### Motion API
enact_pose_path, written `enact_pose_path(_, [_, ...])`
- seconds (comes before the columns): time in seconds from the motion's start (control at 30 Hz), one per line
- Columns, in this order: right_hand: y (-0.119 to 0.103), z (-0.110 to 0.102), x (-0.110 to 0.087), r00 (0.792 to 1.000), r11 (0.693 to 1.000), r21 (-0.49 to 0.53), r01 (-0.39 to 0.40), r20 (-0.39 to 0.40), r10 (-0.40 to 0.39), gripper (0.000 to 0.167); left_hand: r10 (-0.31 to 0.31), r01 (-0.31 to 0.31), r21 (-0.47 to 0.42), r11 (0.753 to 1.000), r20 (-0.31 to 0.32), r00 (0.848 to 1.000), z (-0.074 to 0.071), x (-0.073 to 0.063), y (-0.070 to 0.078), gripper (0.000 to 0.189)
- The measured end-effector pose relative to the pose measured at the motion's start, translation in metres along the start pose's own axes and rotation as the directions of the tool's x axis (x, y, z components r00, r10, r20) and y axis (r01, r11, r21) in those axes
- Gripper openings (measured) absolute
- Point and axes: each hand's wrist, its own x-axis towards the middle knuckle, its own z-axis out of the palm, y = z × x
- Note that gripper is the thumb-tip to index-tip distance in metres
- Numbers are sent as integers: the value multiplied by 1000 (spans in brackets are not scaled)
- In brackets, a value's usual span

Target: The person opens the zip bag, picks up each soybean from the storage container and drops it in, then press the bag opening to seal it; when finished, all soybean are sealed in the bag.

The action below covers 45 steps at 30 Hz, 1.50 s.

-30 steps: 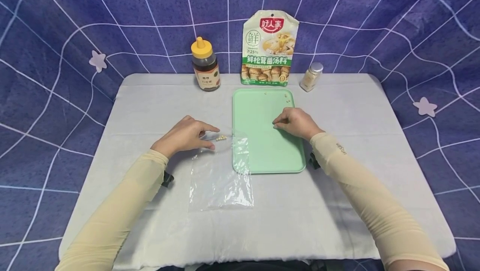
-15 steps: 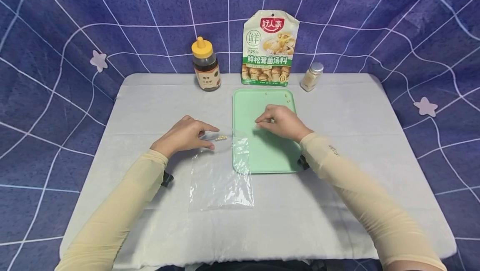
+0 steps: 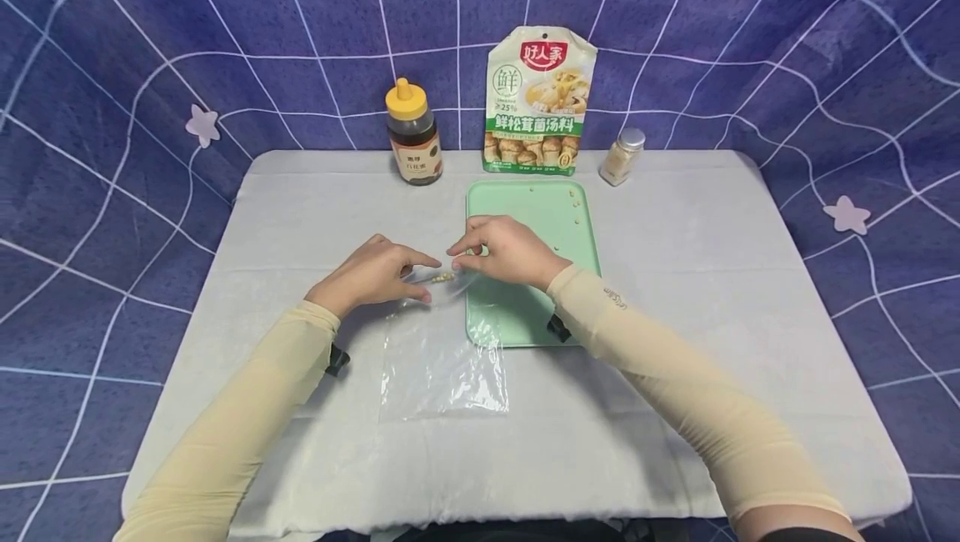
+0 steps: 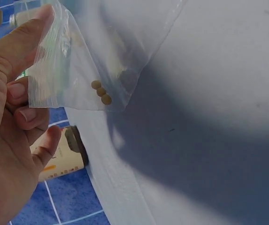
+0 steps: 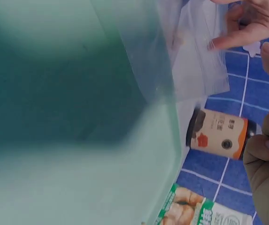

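My left hand holds the mouth of a clear zip bag, thumb and index finger spread apart at its opening. Several small pale soybeans lie inside the bag; the left wrist view shows three round beans in a row near its edge. My right hand is over the left side of the green tray, its thumb and index fingertips close together right at the bag's mouth. What may be between those fingertips is hidden. Loose soybeans are scattered near the tray's far right corner.
Behind the tray stand a honey bottle with a yellow cap, a soup seasoning pouch and a small glass shaker. The bag's right part overlaps the tray's left edge. A white cloth covers the table.
My right hand has moved left from over the tray to the bag's mouth, its fingertips still close together. A bean on the tray has come into view. My left hand stays put.
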Motion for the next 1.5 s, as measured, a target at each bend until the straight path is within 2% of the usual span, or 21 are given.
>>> enact_pose_path(0.3, [21,-26,-23,991,996,61,-61,-112,68,16,-13,13,-11,1000,17,1000,-1,2,0,58])
enact_pose_path(0.47, [49,-47,-49,968,988,45,-147,-200,153,16,-10,11,-23,1000,22,1000,-2,4,1,58])
enact_pose_path(0.57, [70,-54,-65,952,976,14,-219,-218,217,15,-14,15,-22,1000,23,1000,-2,3,1,58])
enact_pose_path(0.73, [98,-52,-87,929,942,-29,-334,-178,324,16,-16,16,-22,1000,24,1000,-1,2,3,57])
enact_pose_path(0.9, [112,-43,-98,923,928,-46,-370,-136,361,15,-22,22,-17,1000,27,999,-2,2,5,58])
enact_pose_path(1.33, [121,-35,-95,914,911,-68,-406,-54,403,14,-24,24,-18,1000,21,1000,0,3,5,56])
enact_pose_path(1.5, [119,-31,-90,914,911,-69,-406,-49,403,13,-26,27,-25,999,20,999,-1,2,4,56])
